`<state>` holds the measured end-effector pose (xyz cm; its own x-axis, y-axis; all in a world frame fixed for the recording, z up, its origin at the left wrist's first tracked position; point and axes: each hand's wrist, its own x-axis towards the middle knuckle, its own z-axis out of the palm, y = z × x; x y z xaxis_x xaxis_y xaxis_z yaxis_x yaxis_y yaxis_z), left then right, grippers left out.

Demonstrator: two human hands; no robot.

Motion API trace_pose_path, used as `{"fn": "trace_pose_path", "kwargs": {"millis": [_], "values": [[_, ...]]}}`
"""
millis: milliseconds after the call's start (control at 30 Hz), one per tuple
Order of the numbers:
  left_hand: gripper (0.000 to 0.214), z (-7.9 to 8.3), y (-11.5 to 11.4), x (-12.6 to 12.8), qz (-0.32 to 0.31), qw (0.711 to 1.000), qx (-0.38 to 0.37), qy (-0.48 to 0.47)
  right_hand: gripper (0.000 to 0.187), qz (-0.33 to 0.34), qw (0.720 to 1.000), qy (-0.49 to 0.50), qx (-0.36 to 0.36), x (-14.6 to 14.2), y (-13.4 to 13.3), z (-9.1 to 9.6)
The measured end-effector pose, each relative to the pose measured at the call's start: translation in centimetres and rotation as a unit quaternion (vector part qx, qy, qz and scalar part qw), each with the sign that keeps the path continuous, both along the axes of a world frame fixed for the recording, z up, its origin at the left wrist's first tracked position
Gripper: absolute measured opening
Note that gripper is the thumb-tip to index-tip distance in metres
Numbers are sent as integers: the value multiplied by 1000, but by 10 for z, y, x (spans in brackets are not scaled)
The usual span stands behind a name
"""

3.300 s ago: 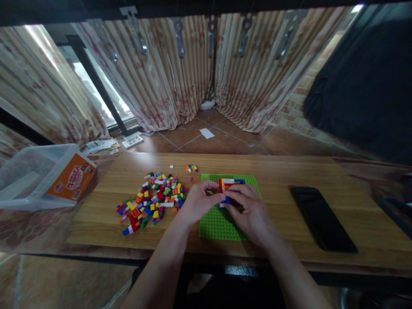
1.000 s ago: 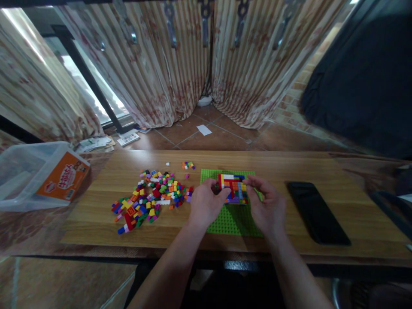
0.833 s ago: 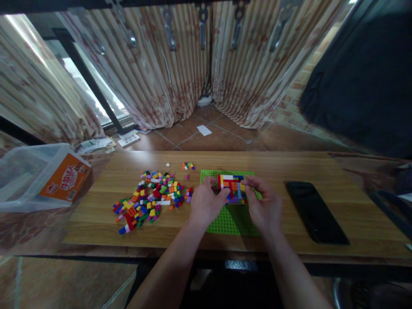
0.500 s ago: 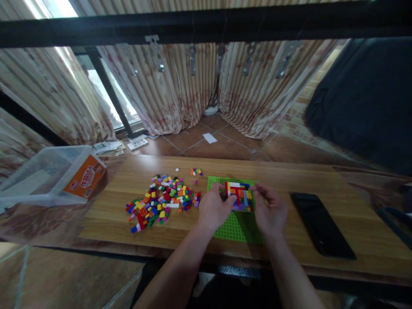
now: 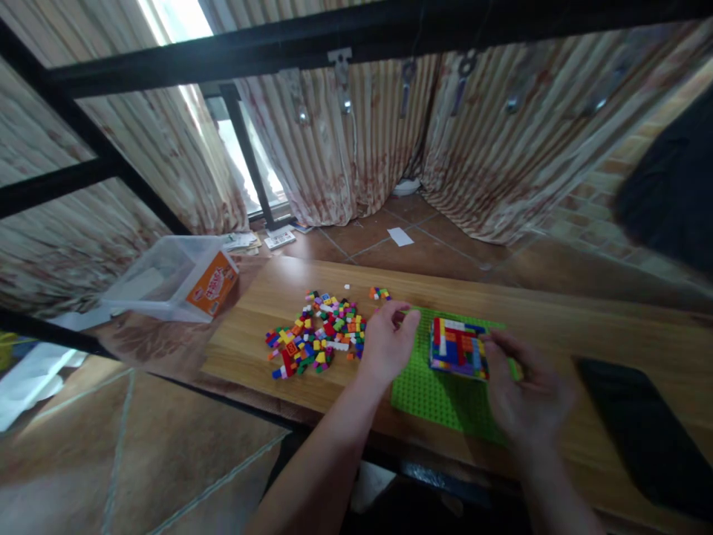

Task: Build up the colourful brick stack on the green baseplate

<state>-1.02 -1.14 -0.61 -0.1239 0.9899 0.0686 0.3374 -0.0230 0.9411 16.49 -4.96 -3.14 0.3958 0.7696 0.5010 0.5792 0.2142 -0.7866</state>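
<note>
A low block built of multicoloured toy bricks (image 5: 460, 348) sits on the green studded baseplate (image 5: 426, 405). My right hand (image 5: 526, 390), slightly blurred, is at the block's right edge, with thumb and fingertips closed on its far right corner. My left hand (image 5: 387, 342) hovers over the baseplate's left edge, apart from the block. Its fingers are bent, with a gap between thumb and forefinger, and nothing shows in them. To its left, loose toy bricks (image 5: 317, 334) are heaped on the wooden table (image 5: 250, 342).
A small cluster of bricks (image 5: 379, 293) and a single white brick (image 5: 347, 287) lie behind the pile. On the right rests a black phone-like slab (image 5: 640, 423). A clear plastic bin (image 5: 167, 275) with an orange label stands left of the table. A dark metal bar (image 5: 267, 63) crosses above.
My left hand has let go of the brick block and moved left towards the pile. My right hand stays at the block's right side. The whole view has swung left and tilted.
</note>
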Motion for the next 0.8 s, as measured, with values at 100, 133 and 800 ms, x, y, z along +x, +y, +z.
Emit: {"fn": "trace_pose_path", "kwargs": {"millis": [100, 133, 800], "values": [[24, 9, -3, -3, 11, 1000, 2, 10, 15, 85, 992, -74, 51, -19, -12, 7], [23, 13, -4, -7, 18, 1000, 1, 20, 13, 121, 986, -95, 65, -26, -15, 9], [12, 30, -15, -122, 46, 893, -172, 413, 17, 254, 960, -90, 80, -72, -26, 10]]}}
